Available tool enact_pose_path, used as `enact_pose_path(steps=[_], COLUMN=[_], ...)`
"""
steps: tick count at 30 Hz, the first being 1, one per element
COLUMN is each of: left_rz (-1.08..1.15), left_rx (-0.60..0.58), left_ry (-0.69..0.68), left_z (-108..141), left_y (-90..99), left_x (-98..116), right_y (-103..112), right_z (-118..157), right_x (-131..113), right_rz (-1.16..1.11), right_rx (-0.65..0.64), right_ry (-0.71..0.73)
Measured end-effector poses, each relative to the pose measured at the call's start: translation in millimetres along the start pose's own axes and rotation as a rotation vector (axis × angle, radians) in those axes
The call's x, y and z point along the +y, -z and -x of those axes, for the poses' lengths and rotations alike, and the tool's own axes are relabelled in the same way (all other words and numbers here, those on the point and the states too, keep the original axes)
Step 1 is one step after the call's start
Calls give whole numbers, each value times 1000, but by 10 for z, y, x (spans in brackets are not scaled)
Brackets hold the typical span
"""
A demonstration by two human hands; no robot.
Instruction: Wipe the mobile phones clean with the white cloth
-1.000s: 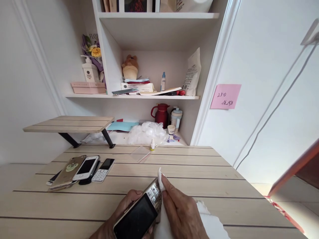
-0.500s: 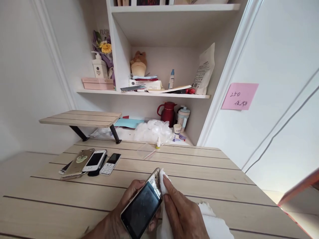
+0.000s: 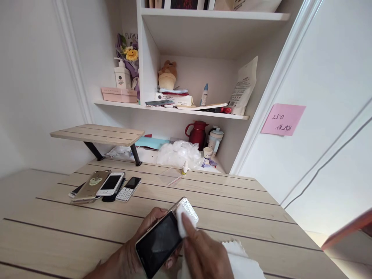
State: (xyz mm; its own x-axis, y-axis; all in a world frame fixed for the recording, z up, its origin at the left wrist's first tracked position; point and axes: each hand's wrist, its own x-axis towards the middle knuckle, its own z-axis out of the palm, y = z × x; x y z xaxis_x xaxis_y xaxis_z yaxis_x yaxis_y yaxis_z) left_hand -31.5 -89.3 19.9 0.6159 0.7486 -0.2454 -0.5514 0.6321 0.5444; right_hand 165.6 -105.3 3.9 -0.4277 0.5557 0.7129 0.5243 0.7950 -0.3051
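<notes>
My left hand [image 3: 148,232] holds a dark-screened keypad phone [image 3: 159,244] with a metallic edge, tilted across the palm. My right hand [image 3: 203,254] presses a fold of white cloth [image 3: 182,221] against the phone's pale keypad end. The rest of the wavy-edged cloth [image 3: 240,261] trails onto the table by my right hand. Further left on the plank table [image 3: 221,205] lie a gold smartphone [image 3: 90,185], a white smartphone [image 3: 111,184] and a small keypad phone [image 3: 127,189], all out of reach of my fingers.
A dropper bottle [image 3: 185,168] and a clear plastic sheet [image 3: 170,176] lie near the table's far edge. Behind them are a plastic bag [image 3: 177,154] and a red flask [image 3: 197,133]. A low wooden riser [image 3: 97,133] stands at back left, below white shelves holding assorted items.
The cloth has moved from the phone's edge onto its keypad, and the phone's top has swung right. The whole scene has shifted slightly in view as my head moved.
</notes>
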Motion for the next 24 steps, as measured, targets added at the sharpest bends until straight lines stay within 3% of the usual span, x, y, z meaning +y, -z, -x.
enact_pose_path(steps=[2,4,9,13,19,24], left_rz=[52,53,16,35,0,9], left_rx=[57,53,-133,-57,-54,-24], left_ry=[-11,-27,18,14,22,-68], left_z=[-20,-31,-37,-46,-64,-48], left_y=[35,69,117,136,139,186], left_x=[10,21,33,27,31,31], right_y=[-69,-76,60,96,66,8], right_z=[33,32,-47,-64,-40,-13], right_x=[-4,13,43,21,28,2], right_rz=[70,82,-62,-41,-111,-28], right_rx=[-62,-59,70,-57,42,-26], right_ry=[118,145,-79,113,-95,70])
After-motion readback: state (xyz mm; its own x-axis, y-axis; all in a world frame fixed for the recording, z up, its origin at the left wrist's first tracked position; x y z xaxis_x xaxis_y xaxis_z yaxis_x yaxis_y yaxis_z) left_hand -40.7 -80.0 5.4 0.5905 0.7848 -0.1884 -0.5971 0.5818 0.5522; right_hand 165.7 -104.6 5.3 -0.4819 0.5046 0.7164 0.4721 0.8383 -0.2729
